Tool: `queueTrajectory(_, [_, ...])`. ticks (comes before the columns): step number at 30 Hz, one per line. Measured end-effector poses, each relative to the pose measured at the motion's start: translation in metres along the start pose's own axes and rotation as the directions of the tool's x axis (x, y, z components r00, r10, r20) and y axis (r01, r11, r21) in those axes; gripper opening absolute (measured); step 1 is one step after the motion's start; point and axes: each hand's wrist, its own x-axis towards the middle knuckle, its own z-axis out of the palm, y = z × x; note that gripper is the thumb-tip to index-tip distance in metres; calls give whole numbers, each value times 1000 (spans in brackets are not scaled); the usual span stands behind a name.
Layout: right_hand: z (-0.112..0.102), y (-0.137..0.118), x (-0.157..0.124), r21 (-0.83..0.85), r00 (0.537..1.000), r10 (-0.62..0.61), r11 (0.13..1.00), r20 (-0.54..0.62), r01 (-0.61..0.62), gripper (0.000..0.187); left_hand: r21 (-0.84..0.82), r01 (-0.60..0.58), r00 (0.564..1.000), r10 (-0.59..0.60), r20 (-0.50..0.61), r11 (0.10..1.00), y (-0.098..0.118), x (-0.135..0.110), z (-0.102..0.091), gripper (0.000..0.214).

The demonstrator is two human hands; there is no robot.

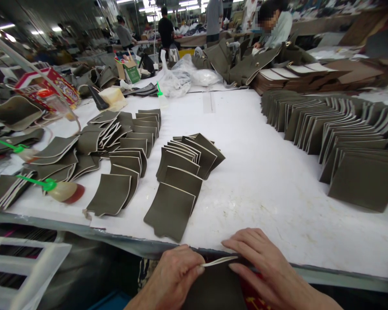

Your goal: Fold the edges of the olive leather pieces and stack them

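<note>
I am pinching the pale edge of an olive leather piece [213,286] between my left hand [174,275] and right hand [261,267], just below the worktop's [261,172] near edge; folding seems underway, pressing next. Finished-looking pieces [181,172] are lying fanned beyond.

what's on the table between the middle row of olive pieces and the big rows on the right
Bare white table, only smudges, between the middle row and the right rows, seen in the head view.
</note>
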Motion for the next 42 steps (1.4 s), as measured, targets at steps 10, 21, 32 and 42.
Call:
queueTrajectory(10, [17,-15,26,61,980,15,998,198,-28,14,-1,55,998,-55,15,998,7,0,-5,30])
queueTrajectory(21, [4,10,1,121,973,136,980,187,-160,28,-60,156,987,-152,55,986,1,-1,-8,25])
queueTrajectory(32, [9,6,-1,199,963,147,961,225,-193,14,274,11,980,-65,186,962,17,33,17,26])
queueTrajectory(42, [16,11,4,356,946,215,887,244,-294,41,16,144,977,-145,157,989,15,29,10,17])
